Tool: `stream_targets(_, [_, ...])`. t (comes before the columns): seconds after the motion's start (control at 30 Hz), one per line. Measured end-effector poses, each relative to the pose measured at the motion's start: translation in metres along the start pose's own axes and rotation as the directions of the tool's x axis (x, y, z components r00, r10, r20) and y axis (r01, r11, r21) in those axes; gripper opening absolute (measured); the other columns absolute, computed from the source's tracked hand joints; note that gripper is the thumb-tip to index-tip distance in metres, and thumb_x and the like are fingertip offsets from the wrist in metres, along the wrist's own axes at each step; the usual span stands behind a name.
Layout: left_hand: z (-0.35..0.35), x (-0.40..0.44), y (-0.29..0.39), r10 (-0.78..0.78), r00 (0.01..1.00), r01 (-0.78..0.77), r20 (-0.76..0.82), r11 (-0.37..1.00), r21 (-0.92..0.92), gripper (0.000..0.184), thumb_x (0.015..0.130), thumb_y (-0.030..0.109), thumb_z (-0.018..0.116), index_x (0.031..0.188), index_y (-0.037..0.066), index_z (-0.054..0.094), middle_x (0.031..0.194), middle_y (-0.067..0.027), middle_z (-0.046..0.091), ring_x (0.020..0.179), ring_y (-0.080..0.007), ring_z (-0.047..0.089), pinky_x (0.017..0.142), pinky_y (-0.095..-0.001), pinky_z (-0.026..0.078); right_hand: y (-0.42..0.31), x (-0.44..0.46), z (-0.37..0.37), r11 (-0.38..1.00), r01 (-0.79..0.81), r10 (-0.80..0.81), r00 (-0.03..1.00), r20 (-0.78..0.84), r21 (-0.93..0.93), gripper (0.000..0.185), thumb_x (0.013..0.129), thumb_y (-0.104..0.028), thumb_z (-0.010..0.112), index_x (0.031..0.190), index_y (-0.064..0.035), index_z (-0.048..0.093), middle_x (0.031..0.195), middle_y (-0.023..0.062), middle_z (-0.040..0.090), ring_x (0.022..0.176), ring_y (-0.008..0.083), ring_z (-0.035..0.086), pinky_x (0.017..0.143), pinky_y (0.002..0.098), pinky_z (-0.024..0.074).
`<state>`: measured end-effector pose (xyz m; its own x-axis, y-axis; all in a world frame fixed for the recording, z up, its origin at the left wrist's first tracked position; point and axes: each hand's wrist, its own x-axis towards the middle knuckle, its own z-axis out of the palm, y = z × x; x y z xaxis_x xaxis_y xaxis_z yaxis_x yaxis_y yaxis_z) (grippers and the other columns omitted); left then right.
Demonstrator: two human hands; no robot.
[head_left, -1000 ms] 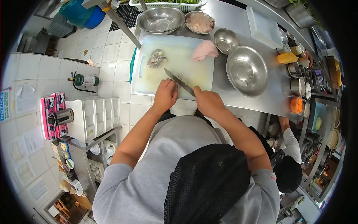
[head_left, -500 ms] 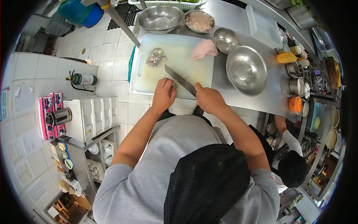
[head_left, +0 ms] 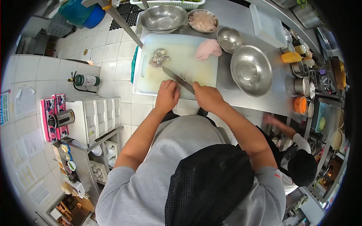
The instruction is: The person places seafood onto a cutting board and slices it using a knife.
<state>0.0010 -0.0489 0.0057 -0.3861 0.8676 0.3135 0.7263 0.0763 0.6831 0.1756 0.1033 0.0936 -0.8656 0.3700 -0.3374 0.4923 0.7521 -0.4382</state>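
My right hand [head_left: 207,98] grips the handle of a kitchen knife [head_left: 175,77], its blade pointing up and left over the white cutting board [head_left: 181,49]. Beside the blade, my left hand [head_left: 167,96] has its fingers curled down at the board's near edge. It holds a small greyish piece mostly hidden by the fingers. Some small cut bits [head_left: 186,76] lie on the blade's right side. Farther up the board rests a small pile of grey, glossy seafood pieces [head_left: 159,58]. A pink cloth [head_left: 208,49] lies crumpled at the upper right.
Behind the board stand a large steel bowl [head_left: 163,19] and a bowl of pale pink chopped pieces [head_left: 203,21]. To its right are a small steel bowl [head_left: 230,40], a large oval one [head_left: 251,71] and a white tray [head_left: 267,27]. A co-worker [head_left: 299,165] is at right.
The knife and my right hand have shifted slightly left, closer to my left hand. Small cut bits now show right of the blade. The co-worker's hand has moved left and is blurred.
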Motion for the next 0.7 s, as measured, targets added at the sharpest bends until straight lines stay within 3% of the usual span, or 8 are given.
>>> stream_targets(0.07, [-0.006, -0.003, 0.003, -0.016, 1.0, 0.016, -0.004, 1.0, 0.004, 0.021, 0.086, -0.002, 0.07, 0.107, -0.001, 0.069, 0.108, -0.018, 0.068, 0.101, -0.0419, 0.06, 0.091, -0.052, 0.053, -0.009, -0.016, -0.013, 1.0, -0.026, 0.026, 0.999, 0.04, -0.001, 0.02, 0.099, -0.004, 0.056, 0.118, 0.0028, 0.054, 0.091, 0.0258, 0.077, 0.088, 0.0471, 0.077, 0.079, 0.0584, 0.0592])
stream_targets(0.3, [0.009, -0.007, -0.003, 0.029, 0.996, -0.025, -0.086, 0.999, 0.044, 0.024, 0.085, -0.003, 0.071, 0.109, -0.001, 0.07, 0.106, -0.018, 0.068, 0.101, -0.0418, 0.06, 0.091, -0.0516, 0.053, -0.007, -0.027, 0.008, 1.0, -0.011, 0.012, 0.998, 0.06, -0.013, 0.017, 0.099, -0.004, 0.056, 0.115, 0.0024, 0.053, 0.088, 0.0258, 0.076, 0.087, 0.0471, 0.077, 0.078, 0.0588, 0.0589])
stream_targets(0.4, [0.007, -0.009, -0.005, 0.042, 0.999, -0.041, -0.021, 0.997, 0.072, 0.024, 0.087, -0.002, 0.072, 0.11, -0.001, 0.068, 0.11, -0.0187, 0.068, 0.103, -0.0432, 0.061, 0.09, -0.0524, 0.053, -0.005, -0.008, 0.027, 0.998, -0.063, 0.063, 0.997, 0.033, 0.023, 0.016, 0.1, -0.005, 0.055, 0.115, 0.0023, 0.053, 0.089, 0.0259, 0.076, 0.087, 0.047, 0.077, 0.079, 0.0591, 0.0587])
stream_targets(0.5, [0.006, -0.008, -0.01, 0.041, 0.999, -0.04, -0.014, 0.998, 0.039, 0.023, 0.087, -0.001, 0.073, 0.11, -0.001, 0.068, 0.11, -0.0186, 0.068, 0.102, -0.0431, 0.061, 0.089, -0.0523, 0.053, 0.002, -0.002, 0.019, 0.998, 0.013, -0.012, 1.0, -0.022, 0.054, 0.015, 0.101, -0.005, 0.055, 0.114, 0.0026, 0.052, 0.087, 0.0249, 0.075, 0.085, 0.0478, 0.075, 0.075, 0.0597, 0.0564])
stream_targets(0.57, [0.001, -0.004, -0.006, 0.036, 0.999, -0.035, -0.014, 0.998, 0.042, 0.025, 0.085, -0.002, 0.072, 0.11, -0.001, 0.069, 0.108, -0.0182, 0.068, 0.101, -0.0424, 0.06, 0.089, -0.0519, 0.053, -0.005, -0.004, -0.008, 1.0, -0.001, 0.0, 0.998, 0.057, 0.015, 0.018, 0.101, -0.007, 0.055, 0.116, 0.0022, 0.055, 0.09, 0.025, 0.077, 0.089, 0.0461, 0.077, 0.081, 0.0586, 0.0586])
stream_targets(0.7, [-0.002, -0.008, -0.002, -0.001, 1.0, 0.002, -0.017, 0.998, 0.056, 0.026, 0.083, -0.003, 0.071, 0.108, 0.0, 0.068, 0.106, -0.0174, 0.067, 0.099, -0.0413, 0.06, 0.089, -0.051, 0.053, -0.01, -0.024, -0.014, 1.0, -0.001, 0.002, 0.998, 0.055, -0.018, 0.018, 0.101, -0.007, 0.056, 0.117, 0.0023, 0.055, 0.09, 0.025, 0.077, 0.089, 0.0461, 0.077, 0.081, 0.0582, 0.0588])
